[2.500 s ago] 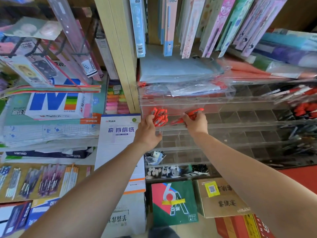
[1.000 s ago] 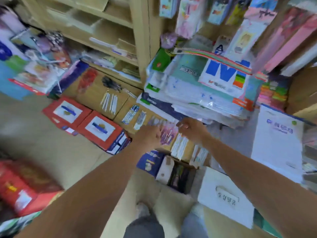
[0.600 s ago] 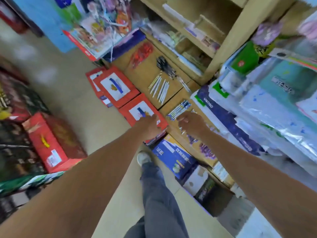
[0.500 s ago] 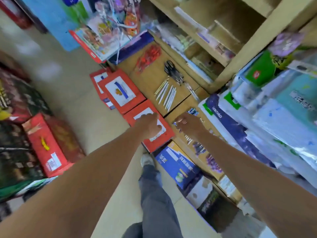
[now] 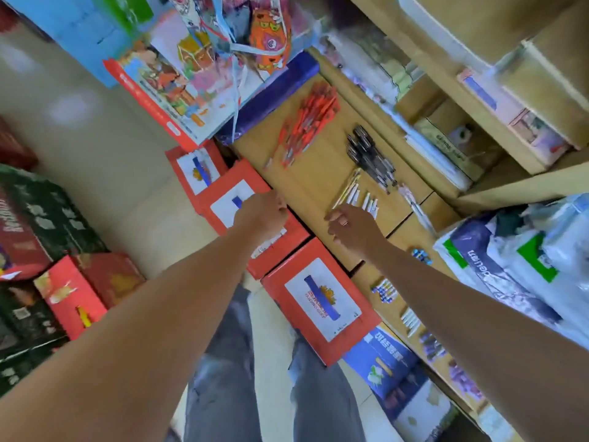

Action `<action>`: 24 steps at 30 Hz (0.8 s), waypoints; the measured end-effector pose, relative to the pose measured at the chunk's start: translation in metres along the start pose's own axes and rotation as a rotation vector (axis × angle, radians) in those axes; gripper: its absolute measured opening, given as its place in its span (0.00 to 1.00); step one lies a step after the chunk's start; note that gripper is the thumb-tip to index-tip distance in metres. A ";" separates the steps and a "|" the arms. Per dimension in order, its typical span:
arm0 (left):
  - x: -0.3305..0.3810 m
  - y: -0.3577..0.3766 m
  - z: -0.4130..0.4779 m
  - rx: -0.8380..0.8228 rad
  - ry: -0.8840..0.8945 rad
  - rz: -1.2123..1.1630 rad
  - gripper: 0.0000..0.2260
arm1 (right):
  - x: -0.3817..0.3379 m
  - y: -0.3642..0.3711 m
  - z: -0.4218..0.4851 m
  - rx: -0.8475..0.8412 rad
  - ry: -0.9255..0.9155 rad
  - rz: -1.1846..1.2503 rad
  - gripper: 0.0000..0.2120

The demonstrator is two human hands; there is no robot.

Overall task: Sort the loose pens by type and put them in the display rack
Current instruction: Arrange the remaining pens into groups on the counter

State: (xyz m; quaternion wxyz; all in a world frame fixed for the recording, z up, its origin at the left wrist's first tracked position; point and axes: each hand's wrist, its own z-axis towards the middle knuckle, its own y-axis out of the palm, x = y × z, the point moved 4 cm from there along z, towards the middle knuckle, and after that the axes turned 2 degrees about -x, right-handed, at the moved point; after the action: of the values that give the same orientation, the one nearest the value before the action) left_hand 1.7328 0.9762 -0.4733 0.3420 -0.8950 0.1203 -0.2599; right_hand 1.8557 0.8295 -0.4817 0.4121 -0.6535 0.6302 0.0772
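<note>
Loose pens lie in sorted piles on a brown cardboard surface (image 5: 315,183): red pens (image 5: 307,124) at the far end, black pens (image 5: 371,157) to their right, white pens (image 5: 358,194) nearer me. My right hand (image 5: 353,228) hovers just short of the white pens, fingers loosely apart, holding nothing. My left hand (image 5: 263,213) is over a red box (image 5: 274,247) left of the cardboard, fingers curled; nothing shows in it. Further small groups of blue pens (image 5: 385,290) and white pens (image 5: 411,320) lie along the cardboard nearer me. The display rack is out of view.
Red boxes (image 5: 315,301) stand on the floor beside my legs. Wooden shelves (image 5: 478,100) with packaged stationery rise at the right, with plastic-wrapped paper packs (image 5: 516,266) stacked beneath. Picture books (image 5: 178,78) and a blue box lean at the far end. Dark and red cartons (image 5: 41,250) fill the left.
I have turned left, away from the display rack where both hands held red pens. Both hands now reach low over the cardboard with the pen piles, and the red pens have left them.
</note>
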 end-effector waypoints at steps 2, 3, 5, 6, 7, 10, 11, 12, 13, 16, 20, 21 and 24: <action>-0.009 -0.010 0.036 -0.006 0.007 0.001 0.12 | -0.006 0.004 0.031 0.027 0.021 0.030 0.07; -0.014 -0.014 0.054 -0.009 0.019 -0.011 0.12 | -0.009 0.005 0.046 0.057 0.043 0.059 0.07; -0.021 -0.020 0.090 -0.011 0.052 0.007 0.12 | -0.014 0.007 0.078 0.134 0.088 0.111 0.08; -0.025 -0.023 0.107 -0.013 0.065 0.032 0.12 | -0.016 0.009 0.093 0.161 0.103 0.124 0.07; -0.028 -0.025 0.124 -0.008 0.079 0.057 0.12 | -0.019 0.010 0.108 0.179 0.119 0.129 0.06; -0.037 -0.033 0.166 0.025 0.125 0.109 0.09 | -0.025 0.015 0.149 0.249 0.172 0.120 0.04; -0.039 -0.034 0.178 0.033 0.140 0.114 0.09 | -0.027 0.015 0.161 0.289 0.204 0.138 0.06; -0.042 -0.035 0.190 0.032 0.152 0.117 0.09 | -0.028 0.015 0.171 0.333 0.234 0.165 0.07; -0.043 -0.034 0.200 0.024 0.165 0.128 0.09 | -0.030 0.015 0.180 0.376 0.263 0.189 0.07; -0.045 -0.032 0.223 0.032 0.195 0.189 0.11 | -0.031 0.016 0.202 0.451 0.313 0.205 0.10; -0.044 -0.028 0.239 0.063 0.237 0.182 0.14 | -0.031 0.009 0.224 0.516 0.343 0.235 0.12; -0.042 -0.027 0.242 0.063 0.250 0.172 0.15 | -0.031 0.008 0.229 0.522 0.354 0.220 0.13; -0.040 -0.025 0.251 0.039 0.259 0.180 0.14 | -0.030 0.006 0.240 0.519 0.371 0.127 0.16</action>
State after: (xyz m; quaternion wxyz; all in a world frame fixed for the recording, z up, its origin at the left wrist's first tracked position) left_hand 1.8382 1.1487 -0.6300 0.3627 -0.8328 0.2380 -0.3439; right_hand 1.9451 1.0055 -0.6213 0.4374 -0.4889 0.7328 -0.1809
